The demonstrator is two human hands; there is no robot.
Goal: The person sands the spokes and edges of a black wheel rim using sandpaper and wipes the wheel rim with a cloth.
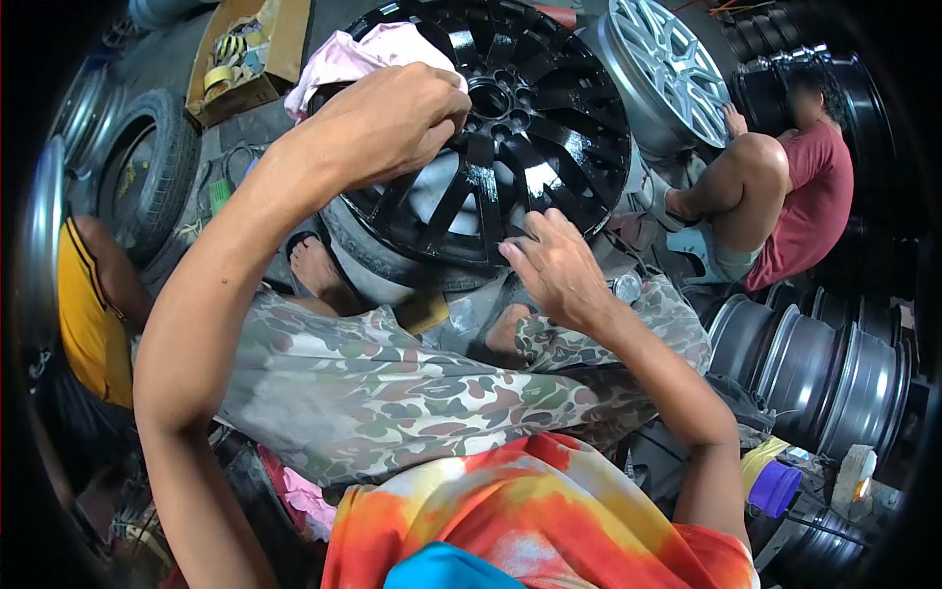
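grey floor, open cardboard box, tire, metal rims

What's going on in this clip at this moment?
The camera wearer is seated at a glossy black wheel, which lies face up over a tyre. Their left hand is over the wheel, right by a pink cloth draped at its far left edge; whether it grips the cloth is hidden. Their right hand is at the near edge, fingers curled, with nothing visible in it. To the right, a co-worker sits with a hand at a silver wheel.

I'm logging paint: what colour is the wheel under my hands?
The wheel is black, clearest in the head view.
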